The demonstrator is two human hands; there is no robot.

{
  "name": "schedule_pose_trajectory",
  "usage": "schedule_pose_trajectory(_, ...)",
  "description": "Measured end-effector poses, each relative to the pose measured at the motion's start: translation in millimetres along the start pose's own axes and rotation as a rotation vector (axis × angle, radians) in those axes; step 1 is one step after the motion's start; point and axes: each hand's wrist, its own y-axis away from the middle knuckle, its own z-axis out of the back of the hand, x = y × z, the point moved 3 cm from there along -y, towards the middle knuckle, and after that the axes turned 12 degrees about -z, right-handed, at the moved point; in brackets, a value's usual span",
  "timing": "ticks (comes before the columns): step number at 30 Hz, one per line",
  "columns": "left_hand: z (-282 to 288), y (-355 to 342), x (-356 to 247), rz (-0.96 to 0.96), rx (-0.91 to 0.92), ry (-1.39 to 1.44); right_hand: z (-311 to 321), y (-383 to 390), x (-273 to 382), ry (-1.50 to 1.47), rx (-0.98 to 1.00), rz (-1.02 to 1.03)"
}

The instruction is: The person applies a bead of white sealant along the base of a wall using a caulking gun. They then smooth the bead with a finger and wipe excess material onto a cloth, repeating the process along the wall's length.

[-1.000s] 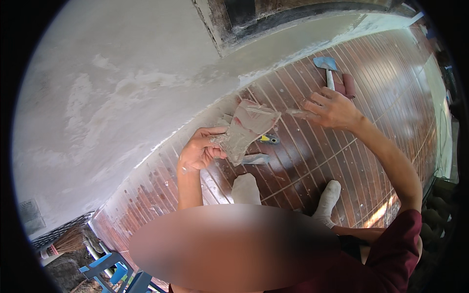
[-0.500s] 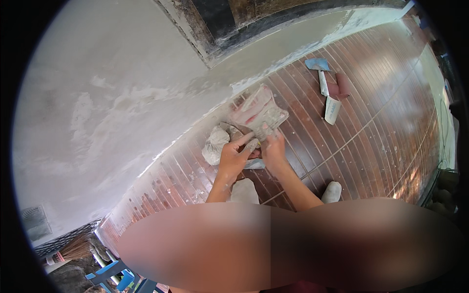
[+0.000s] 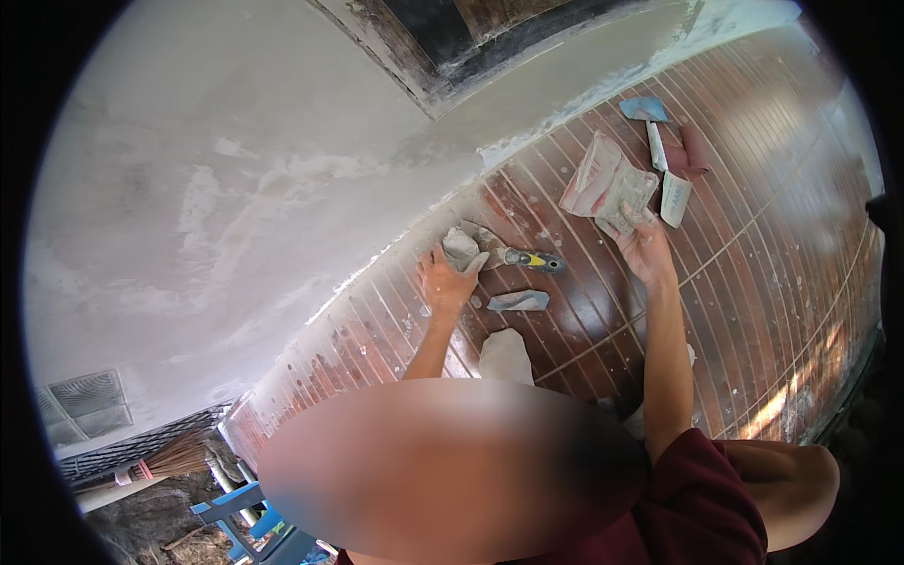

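Note:
My left hand (image 3: 446, 284) curls around a whitish crumpled bundle (image 3: 460, 247) on the floor near the wall. Just right of it lies a putty knife (image 3: 534, 260) with a black and yellow handle, its smeared blade partly behind the bundle. Farther right, my right hand (image 3: 646, 247) grips the near edge of a flattened plastic bag (image 3: 593, 179) with red markings and grey-white smears. Whether a stiff piece is within that bag I cannot tell. Between my hands, closer to me, a small bluish-grey folded scrap (image 3: 519, 300) rests on the tiles.
Beyond my right hand lie a blue sheet (image 3: 643, 109), a dull red roll (image 3: 694, 149) and a pale printed strip (image 3: 675, 199). A patchy plastered wall (image 3: 235, 188) rises at left. At lower left are a broom (image 3: 174, 457) and a blue frame (image 3: 226, 513).
My hands have moved apart from each other. The right one has carried the plastic bag to the right, the left one now holds the bundle, and the putty knife lies exposed on the floor.

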Motion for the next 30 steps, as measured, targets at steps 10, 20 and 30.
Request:
schedule_pose_trajectory(10,-15.3,10.5,19.0,-0.055,-0.166,0.411,-11.9,-8.9,-51.5,0.016,0.044,-0.2)
schedule_pose_trajectory(20,50.1,-15.2,1.1,0.617,0.232,2.027,-42.4,-8.2,-45.3,0.241,-0.038,-0.174)
schedule_pose_trajectory(30,87.4,-55.3,-25.0,0.328,0.587,1.649,7.8,-71.0,3.2,-0.478,-0.076,0.229)
